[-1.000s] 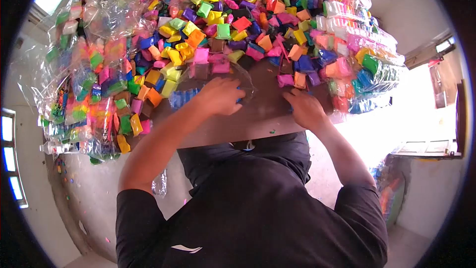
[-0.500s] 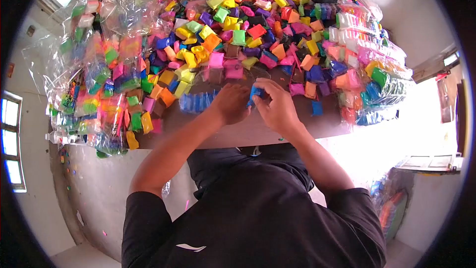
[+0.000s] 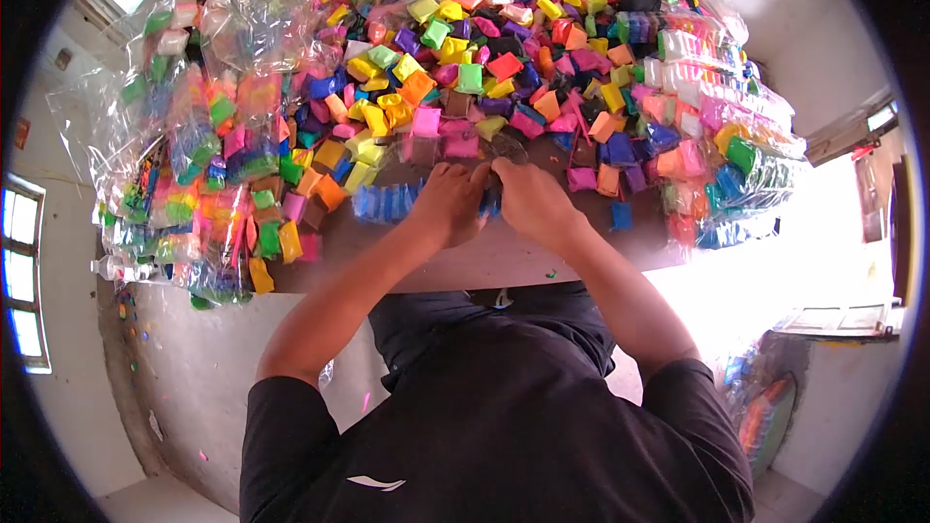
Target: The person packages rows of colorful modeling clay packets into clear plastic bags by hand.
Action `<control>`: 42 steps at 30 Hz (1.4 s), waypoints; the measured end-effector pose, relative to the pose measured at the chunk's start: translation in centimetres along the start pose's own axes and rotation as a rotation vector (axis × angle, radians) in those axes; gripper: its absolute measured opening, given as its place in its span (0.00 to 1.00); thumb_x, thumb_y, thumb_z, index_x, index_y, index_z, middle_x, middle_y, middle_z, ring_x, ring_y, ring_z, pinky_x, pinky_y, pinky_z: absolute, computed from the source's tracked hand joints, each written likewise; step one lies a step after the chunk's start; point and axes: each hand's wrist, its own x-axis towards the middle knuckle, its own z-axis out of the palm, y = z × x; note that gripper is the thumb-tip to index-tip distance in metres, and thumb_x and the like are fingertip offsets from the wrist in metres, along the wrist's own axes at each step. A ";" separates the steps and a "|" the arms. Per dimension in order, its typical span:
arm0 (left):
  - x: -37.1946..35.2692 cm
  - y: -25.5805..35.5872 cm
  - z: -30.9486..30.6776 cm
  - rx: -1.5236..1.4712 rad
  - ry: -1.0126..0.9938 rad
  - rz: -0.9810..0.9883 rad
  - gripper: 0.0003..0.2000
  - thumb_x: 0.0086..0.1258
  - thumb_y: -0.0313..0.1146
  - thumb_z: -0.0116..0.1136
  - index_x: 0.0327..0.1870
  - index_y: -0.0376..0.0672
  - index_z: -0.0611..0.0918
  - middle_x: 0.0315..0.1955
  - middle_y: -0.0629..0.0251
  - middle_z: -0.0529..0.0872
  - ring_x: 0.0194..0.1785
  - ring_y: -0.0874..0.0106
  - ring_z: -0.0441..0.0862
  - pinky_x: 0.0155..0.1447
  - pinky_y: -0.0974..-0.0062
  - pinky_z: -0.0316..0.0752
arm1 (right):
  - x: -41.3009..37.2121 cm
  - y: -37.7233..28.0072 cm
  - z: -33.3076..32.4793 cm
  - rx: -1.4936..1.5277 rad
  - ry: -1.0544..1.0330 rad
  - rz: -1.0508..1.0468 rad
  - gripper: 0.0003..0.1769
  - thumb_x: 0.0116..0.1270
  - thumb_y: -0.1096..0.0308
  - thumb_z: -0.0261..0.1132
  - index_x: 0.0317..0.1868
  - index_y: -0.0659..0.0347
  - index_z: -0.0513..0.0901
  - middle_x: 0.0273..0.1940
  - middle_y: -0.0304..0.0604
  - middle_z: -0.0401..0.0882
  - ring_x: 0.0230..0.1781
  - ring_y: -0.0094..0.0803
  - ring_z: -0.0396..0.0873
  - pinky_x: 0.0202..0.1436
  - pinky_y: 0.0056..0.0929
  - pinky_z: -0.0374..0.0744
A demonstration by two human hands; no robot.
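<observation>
Where our hands meet above the tabletop [image 3: 426, 276], a blue packet shows.

We see the left hand [image 3: 450, 201] and right hand [image 3: 533, 199], fingers curled closed, gripping the blue packet [image 3: 493, 200] between them; fingertips are hidden. Just left lie bagged blue packets [image 3: 386, 203]; beyond, heaped coloured packets [image 3: 470, 78].

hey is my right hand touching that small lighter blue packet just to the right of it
Apart. The head view shows bare tabletop between the right hand and the blue packet.
</observation>
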 end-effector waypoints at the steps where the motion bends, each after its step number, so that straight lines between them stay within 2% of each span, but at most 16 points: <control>1: -0.2 0.0 -0.2 0.002 -0.001 0.010 0.34 0.59 0.37 0.68 0.69 0.39 0.73 0.52 0.50 0.86 0.59 0.52 0.81 0.68 0.56 0.69 | 0.1 0.2 0.4 0.000 0.001 0.000 0.09 0.68 0.74 0.58 0.44 0.66 0.82 0.38 0.64 0.86 0.41 0.65 0.85 0.47 0.56 0.82; 4: -0.6 -0.7 0.1 0.022 0.023 0.060 0.36 0.58 0.38 0.70 0.70 0.39 0.73 0.53 0.50 0.86 0.60 0.52 0.80 0.68 0.56 0.69 | 0.1 0.8 1.3 -0.095 0.038 0.000 0.07 0.67 0.73 0.60 0.42 0.65 0.82 0.38 0.61 0.85 0.42 0.62 0.85 0.45 0.55 0.81; 6: -0.8 -0.8 0.3 0.037 0.047 0.099 0.37 0.57 0.39 0.72 0.70 0.38 0.73 0.55 0.50 0.85 0.60 0.51 0.80 0.68 0.55 0.69 | -0.5 1.2 1.3 -0.065 0.117 -0.113 0.06 0.65 0.72 0.64 0.41 0.63 0.82 0.39 0.56 0.84 0.42 0.59 0.84 0.43 0.54 0.82; 10: -0.7 -0.2 0.0 -0.004 0.106 0.122 0.37 0.56 0.38 0.74 0.70 0.39 0.74 0.62 0.52 0.80 0.66 0.52 0.77 0.71 0.55 0.69 | -1.5 1.4 1.2 -0.015 0.160 -0.097 0.09 0.64 0.70 0.62 0.44 0.61 0.81 0.40 0.56 0.85 0.44 0.59 0.85 0.45 0.56 0.82; 13: -0.2 0.0 -0.1 -0.018 0.085 0.189 0.35 0.56 0.35 0.75 0.67 0.40 0.76 0.65 0.54 0.78 0.68 0.53 0.76 0.71 0.55 0.70 | -2.3 1.7 1.7 -0.017 0.190 -0.011 0.10 0.64 0.66 0.65 0.42 0.62 0.82 0.40 0.57 0.85 0.45 0.60 0.85 0.46 0.55 0.82; 15: 0.2 -0.2 -0.1 -0.011 0.043 0.235 0.33 0.56 0.34 0.75 0.66 0.41 0.78 0.65 0.55 0.77 0.68 0.53 0.76 0.71 0.55 0.71 | -2.4 1.5 1.7 -0.043 0.077 0.198 0.13 0.65 0.61 0.67 0.43 0.62 0.82 0.40 0.58 0.86 0.45 0.61 0.85 0.48 0.56 0.82; 17: 0.4 -0.5 0.2 -0.027 0.037 0.251 0.26 0.60 0.29 0.67 0.63 0.41 0.79 0.68 0.53 0.75 0.71 0.50 0.74 0.72 0.53 0.73 | -2.5 1.3 1.5 -0.019 0.082 0.266 0.15 0.65 0.60 0.67 0.42 0.63 0.83 0.40 0.59 0.87 0.45 0.62 0.85 0.48 0.56 0.82; 19: 0.8 -0.4 -0.2 0.005 0.007 0.242 0.26 0.60 0.28 0.66 0.63 0.41 0.80 0.68 0.53 0.75 0.71 0.50 0.74 0.72 0.54 0.73 | -2.6 1.4 1.7 0.007 0.087 0.336 0.16 0.65 0.58 0.67 0.42 0.63 0.83 0.40 0.60 0.87 0.44 0.63 0.85 0.49 0.56 0.82; 21: 0.9 -0.5 0.0 0.037 -0.021 0.233 0.25 0.60 0.28 0.65 0.62 0.40 0.80 0.68 0.53 0.75 0.71 0.50 0.74 0.72 0.54 0.72 | -2.8 1.8 2.5 0.071 0.218 0.383 0.16 0.64 0.58 0.68 0.41 0.64 0.84 0.40 0.61 0.87 0.44 0.63 0.85 0.49 0.56 0.82; 23: 1.1 -0.7 0.5 0.078 0.037 0.297 0.25 0.60 0.28 0.64 0.62 0.40 0.81 0.67 0.53 0.76 0.70 0.51 0.74 0.73 0.55 0.72 | -2.7 2.2 2.5 0.058 0.178 0.355 0.16 0.64 0.58 0.68 0.41 0.64 0.84 0.41 0.61 0.87 0.44 0.62 0.85 0.49 0.56 0.82; 27: 1.5 -0.6 0.1 0.047 0.013 0.332 0.25 0.60 0.27 0.64 0.62 0.40 0.81 0.66 0.54 0.77 0.70 0.51 0.74 0.73 0.55 0.72 | -2.1 1.8 1.7 0.027 0.110 0.300 0.15 0.64 0.59 0.68 0.41 0.64 0.84 0.41 0.62 0.87 0.44 0.62 0.85 0.49 0.56 0.82; 29: 1.7 -0.8 0.3 0.069 0.110 0.383 0.21 0.60 0.33 0.69 0.56 0.45 0.84 0.54 0.60 0.81 0.62 0.56 0.78 0.66 0.58 0.75 | -2.1 1.6 1.6 0.021 0.120 0.290 0.15 0.64 0.59 0.68 0.40 0.64 0.84 0.40 0.62 0.87 0.44 0.62 0.85 0.49 0.56 0.82; 35: 1.7 -0.7 0.4 0.101 -0.032 0.304 0.18 0.62 0.34 0.68 0.56 0.51 0.87 0.55 0.58 0.81 0.62 0.55 0.78 0.66 0.59 0.74 | -2.7 1.9 1.9 0.019 0.145 0.307 0.13 0.63 0.60 0.68 0.40 0.63 0.84 0.37 0.60 0.87 0.42 0.61 0.86 0.47 0.55 0.82; 39: 1.7 -0.5 0.1 0.132 -0.010 0.318 0.16 0.62 0.34 0.67 0.52 0.50 0.88 0.55 0.57 0.81 0.63 0.54 0.78 0.64 0.57 0.76 | -2.7 1.7 1.7 0.052 0.158 0.311 0.13 0.64 0.61 0.67 0.40 0.63 0.84 0.37 0.59 0.87 0.42 0.61 0.86 0.46 0.55 0.82; 42: 1.8 0.2 -0.5 0.139 -0.085 0.262 0.16 0.62 0.33 0.67 0.52 0.49 0.89 0.56 0.57 0.81 0.64 0.54 0.78 0.62 0.56 0.78 | -2.8 1.7 1.5 0.055 0.160 0.307 0.12 0.64 0.63 0.67 0.42 0.63 0.84 0.37 0.58 0.87 0.42 0.61 0.86 0.46 0.55 0.82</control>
